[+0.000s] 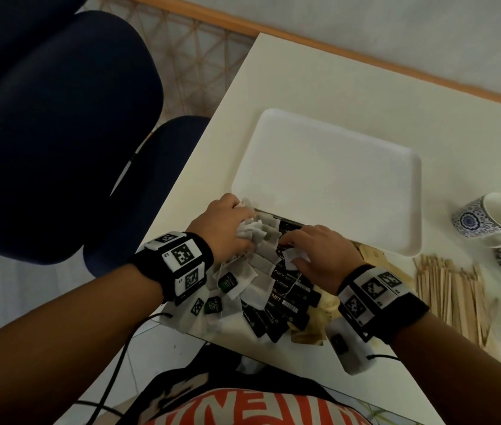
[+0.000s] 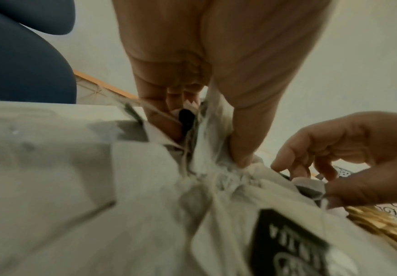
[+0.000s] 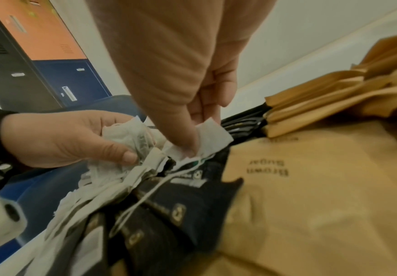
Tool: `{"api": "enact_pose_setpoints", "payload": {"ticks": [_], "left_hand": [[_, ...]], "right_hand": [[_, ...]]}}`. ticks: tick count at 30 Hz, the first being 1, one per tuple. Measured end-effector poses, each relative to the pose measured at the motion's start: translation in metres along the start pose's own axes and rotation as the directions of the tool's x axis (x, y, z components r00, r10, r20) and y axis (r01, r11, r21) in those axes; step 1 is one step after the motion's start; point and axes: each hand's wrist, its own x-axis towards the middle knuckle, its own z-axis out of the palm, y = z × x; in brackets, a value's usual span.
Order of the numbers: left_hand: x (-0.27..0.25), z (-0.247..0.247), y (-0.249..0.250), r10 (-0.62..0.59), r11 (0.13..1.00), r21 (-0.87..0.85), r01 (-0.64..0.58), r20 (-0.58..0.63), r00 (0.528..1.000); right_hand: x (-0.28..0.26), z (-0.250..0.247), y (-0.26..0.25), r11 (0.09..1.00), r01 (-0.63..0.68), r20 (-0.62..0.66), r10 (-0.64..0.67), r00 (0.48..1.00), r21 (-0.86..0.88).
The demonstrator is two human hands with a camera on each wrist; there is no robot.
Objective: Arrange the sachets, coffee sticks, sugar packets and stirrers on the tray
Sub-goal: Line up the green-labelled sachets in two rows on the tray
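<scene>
- Head view, at 6 o'clock: black coffee sticks [image 1: 286,299] and brown sugar packets [image 1: 310,329] lie in a heap at the near edge of the table [image 1: 320,84].
- Left hand [image 1: 224,228] grips a bunch of white sachets [image 1: 258,237], fingers curled round them.
- Right hand [image 1: 323,253] pinches one sachet [image 3: 210,137] between thumb and fingers.
- At 3 o'clock, wooden stirrers [image 1: 451,289] lie beside the white tray [image 1: 329,176].
- At 12 o'clock the tray is bare.

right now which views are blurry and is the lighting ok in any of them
Head view: dim but mostly sharp, the white tray evenly lit with no glare, edges bent by the wide lens. Left wrist view: heavy blur on the near tea bags. Right wrist view: brown sugar packets soft up close, though "Brown Sugar" print reads.
</scene>
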Motion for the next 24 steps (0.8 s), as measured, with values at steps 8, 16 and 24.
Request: {"api": "enact_pose_setpoints", "payload": {"ticks": [8,16,24], "left_hand": [[0.001,-0.021,-0.003,-0.094,0.901,-0.431,0.054,-0.073,0.993],[0.001,-0.020,-0.007,-0.138,0.861,-0.489,0.136,0.033,0.990],[0.000,-0.018,-0.013,-0.138,0.847,-0.516,0.132,0.027,0.990]], "right_hand": [[0.010,-0.014,0.004,0.934,-0.097,-0.081,0.133,0.988,0.344],[0.034,-0.002,-0.009,0.930,-0.001,-0.175,0.071,0.982,0.369],[0.047,-0.002,-0.010,0.955,-0.133,0.042,0.126,0.991,0.265]]}}
